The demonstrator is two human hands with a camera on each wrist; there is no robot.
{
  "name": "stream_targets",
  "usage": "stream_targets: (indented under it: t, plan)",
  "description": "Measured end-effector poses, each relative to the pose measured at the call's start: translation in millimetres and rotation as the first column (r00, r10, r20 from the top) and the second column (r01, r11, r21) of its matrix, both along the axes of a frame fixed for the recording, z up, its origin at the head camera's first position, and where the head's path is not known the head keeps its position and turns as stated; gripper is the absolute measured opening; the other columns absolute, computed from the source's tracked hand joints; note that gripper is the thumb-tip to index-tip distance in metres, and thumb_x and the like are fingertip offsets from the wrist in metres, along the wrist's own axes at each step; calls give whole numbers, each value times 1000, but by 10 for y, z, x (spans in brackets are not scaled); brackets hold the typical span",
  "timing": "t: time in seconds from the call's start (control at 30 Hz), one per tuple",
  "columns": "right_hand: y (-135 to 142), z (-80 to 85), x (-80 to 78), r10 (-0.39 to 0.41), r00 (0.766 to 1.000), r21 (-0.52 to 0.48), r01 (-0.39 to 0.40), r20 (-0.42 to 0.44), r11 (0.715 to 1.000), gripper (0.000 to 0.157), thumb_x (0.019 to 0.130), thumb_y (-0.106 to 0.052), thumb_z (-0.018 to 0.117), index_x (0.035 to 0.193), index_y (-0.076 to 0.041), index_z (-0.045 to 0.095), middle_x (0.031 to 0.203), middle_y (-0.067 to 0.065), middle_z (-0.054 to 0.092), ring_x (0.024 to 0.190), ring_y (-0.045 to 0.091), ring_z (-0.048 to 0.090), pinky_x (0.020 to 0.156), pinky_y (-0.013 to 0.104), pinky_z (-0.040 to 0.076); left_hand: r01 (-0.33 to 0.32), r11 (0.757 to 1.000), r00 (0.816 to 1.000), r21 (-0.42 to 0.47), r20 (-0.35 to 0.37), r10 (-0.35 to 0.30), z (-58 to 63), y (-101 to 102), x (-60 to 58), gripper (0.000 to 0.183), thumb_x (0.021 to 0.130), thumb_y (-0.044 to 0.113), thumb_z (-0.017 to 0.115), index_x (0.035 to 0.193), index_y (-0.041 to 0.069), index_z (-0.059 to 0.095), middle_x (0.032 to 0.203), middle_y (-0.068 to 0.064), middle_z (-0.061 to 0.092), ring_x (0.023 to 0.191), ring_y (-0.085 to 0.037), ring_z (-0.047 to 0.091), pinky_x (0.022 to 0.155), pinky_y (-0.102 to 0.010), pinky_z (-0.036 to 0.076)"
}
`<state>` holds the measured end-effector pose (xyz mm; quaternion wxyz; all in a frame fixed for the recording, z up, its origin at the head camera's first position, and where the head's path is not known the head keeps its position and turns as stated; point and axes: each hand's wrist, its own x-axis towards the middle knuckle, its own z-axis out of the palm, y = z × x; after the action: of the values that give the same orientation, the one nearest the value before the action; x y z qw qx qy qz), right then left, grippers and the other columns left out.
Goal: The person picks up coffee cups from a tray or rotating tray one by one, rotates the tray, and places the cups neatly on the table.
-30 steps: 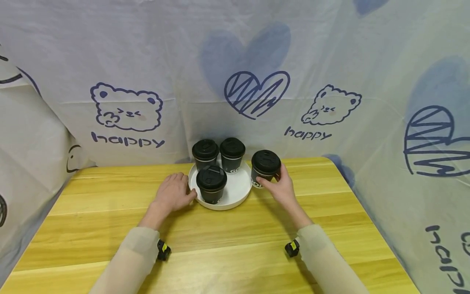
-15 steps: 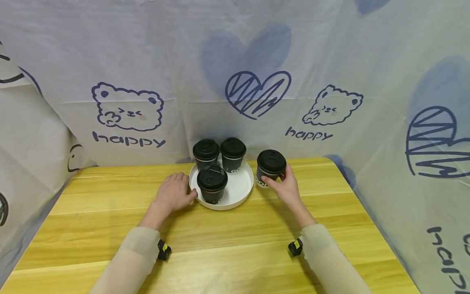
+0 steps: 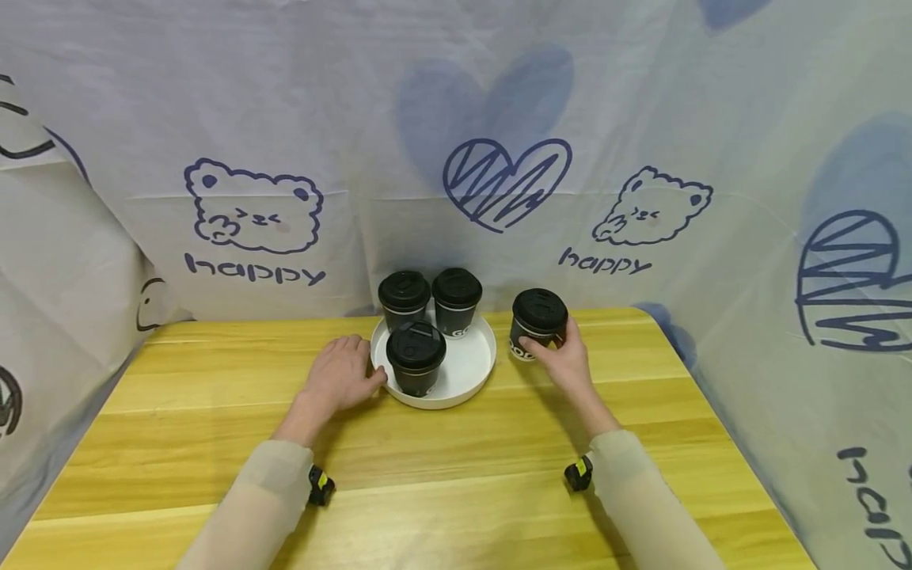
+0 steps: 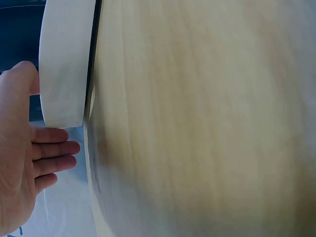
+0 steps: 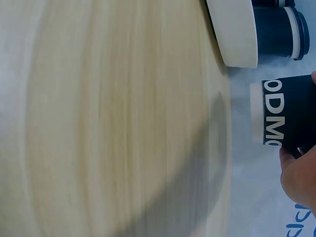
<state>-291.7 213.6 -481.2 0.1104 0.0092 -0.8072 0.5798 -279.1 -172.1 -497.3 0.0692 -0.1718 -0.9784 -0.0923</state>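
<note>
In the head view my right hand (image 3: 566, 356) grips a black paper coffee cup (image 3: 538, 317) with a black lid, upright, to the right of a round white tray (image 3: 463, 380). The right wrist view shows pale lettering on this cup (image 5: 291, 113) and a gap between its base and the wooden table. Three similar lidded cups stand in the tray: one at the front (image 3: 416, 360), one back left (image 3: 404, 301), one back right (image 3: 457, 301). At the tray's left side rests my left hand (image 3: 343, 372), thumb at the rim; the left wrist view shows its fingers (image 4: 57, 149) extended.
The wooden table (image 3: 427, 491) reaches back to a pale cloth (image 3: 385, 95) printed with bears and hearts. Cloth also hangs along both sides. A small black camera (image 3: 321, 485) sits at the left wrist, another camera (image 3: 579, 473) at the right.
My right hand has carried the gripped cup a little rightward, away from the tray's edge. The left hand, tray and three cups keep their places, with a slight shift of the head view.
</note>
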Motion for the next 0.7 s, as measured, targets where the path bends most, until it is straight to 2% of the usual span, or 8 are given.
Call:
stream_targets:
  t: [0.7]
  plan:
    - [299, -59, -219, -66, 998, 26, 66, -9, 997, 78, 90, -13, 80, 155, -4, 37, 149, 21, 48, 143, 38, 45, 122, 44, 35, -4, 1000, 1000, -6, 2, 4, -17, -15, -25, 55, 94, 44, 54, 116, -6, 61, 112, -20, 61, 114, -40, 58, 110, -52, 43]
